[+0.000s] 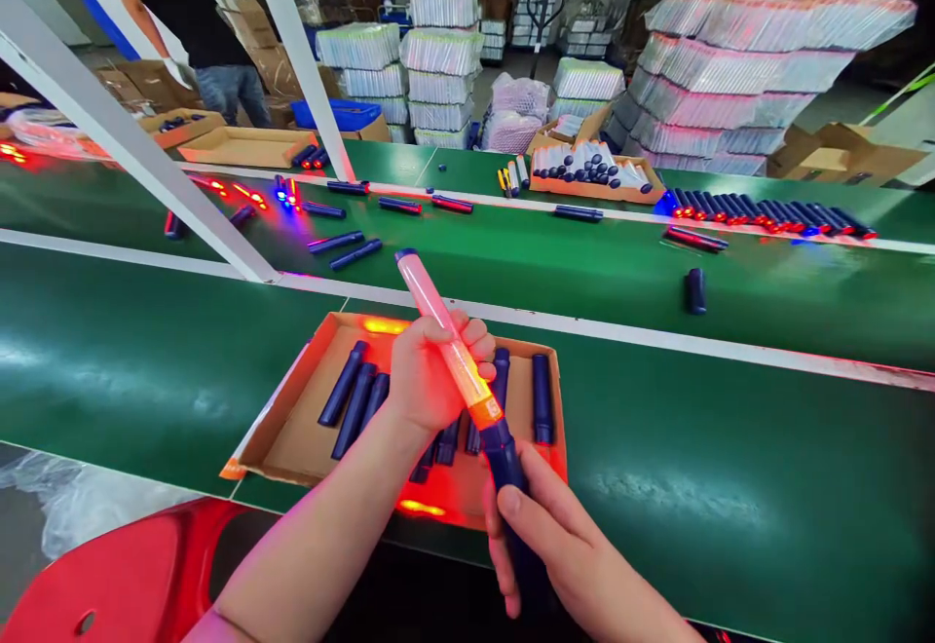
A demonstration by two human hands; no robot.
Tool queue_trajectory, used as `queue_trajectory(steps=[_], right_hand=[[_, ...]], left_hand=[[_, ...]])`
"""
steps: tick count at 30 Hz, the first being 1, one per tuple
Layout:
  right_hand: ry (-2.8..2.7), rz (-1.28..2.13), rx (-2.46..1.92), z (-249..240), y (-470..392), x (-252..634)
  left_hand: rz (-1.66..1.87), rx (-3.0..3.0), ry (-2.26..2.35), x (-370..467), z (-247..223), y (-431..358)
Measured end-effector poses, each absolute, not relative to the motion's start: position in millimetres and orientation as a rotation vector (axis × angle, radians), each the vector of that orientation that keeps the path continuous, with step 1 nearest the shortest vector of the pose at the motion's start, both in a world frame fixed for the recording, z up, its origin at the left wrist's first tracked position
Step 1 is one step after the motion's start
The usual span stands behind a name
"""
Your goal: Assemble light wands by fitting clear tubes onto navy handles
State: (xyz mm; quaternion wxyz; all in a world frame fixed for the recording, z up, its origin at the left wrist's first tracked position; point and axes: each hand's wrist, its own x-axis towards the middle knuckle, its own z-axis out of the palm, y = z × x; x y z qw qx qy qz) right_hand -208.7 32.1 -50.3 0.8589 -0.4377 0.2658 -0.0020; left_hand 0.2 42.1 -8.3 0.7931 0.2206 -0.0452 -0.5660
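A light-up baton (459, 359) with a glowing pinkish-red tube, a dark end cap and a dark blue handle is held between both hands. My left hand (430, 370) is wrapped round the lit tube at about its middle. Lower down, my right hand (544, 521) grips the dark handle (506, 463), the lower end of which is lost in shadow. Beneath the hands a shallow cardboard tray (284, 438) lies on the green work surface, with several loose dark blue handles (542, 399) in it. My left forearm hides part of the tray.
Across a white rail, a green belt (497, 244) carries scattered dark handles (355, 253) and a row of lit ones (774, 214). A box of white tubes (591, 170) stands behind. A slanted white post (146, 127) rises at left. A red stool (109, 575) sits lower left. A person (182, 19) stands upper left.
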Motion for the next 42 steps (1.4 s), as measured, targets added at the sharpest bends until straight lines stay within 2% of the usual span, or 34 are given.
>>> queue_trajectory(steps=[4,10,15,26,37,42], right_hand=[[0.529,-0.017,-0.724,-54.6,33.6,-199.4],[0.312,0.064,-0.691,-57.4,30.6,-189.2],[0.52,-0.043,-0.674,-55.9,33.0,-181.6],[0.348,0.02,-0.402,-54.0,60.6,-167.3],[0.805,-0.083,-0.791,-55.7,70.4,-142.5],[0.669,0.058,-0.775,-57.2,47.0,-133.4]], left_hand=[[-1.186,0.477,-0.011,-5.8,-2.4,35.6],[-0.99,0.635,0.02,-10.4,-1.9,30.9],[-0.893,0.714,-0.117,-5.9,-8.6,35.8],[-1.146,0.709,-0.022,-3.5,-0.6,44.9],[-1.118,0.806,-0.012,1.8,-30.2,41.7],[-1.119,0.723,0.101,6.5,-31.4,33.0]])
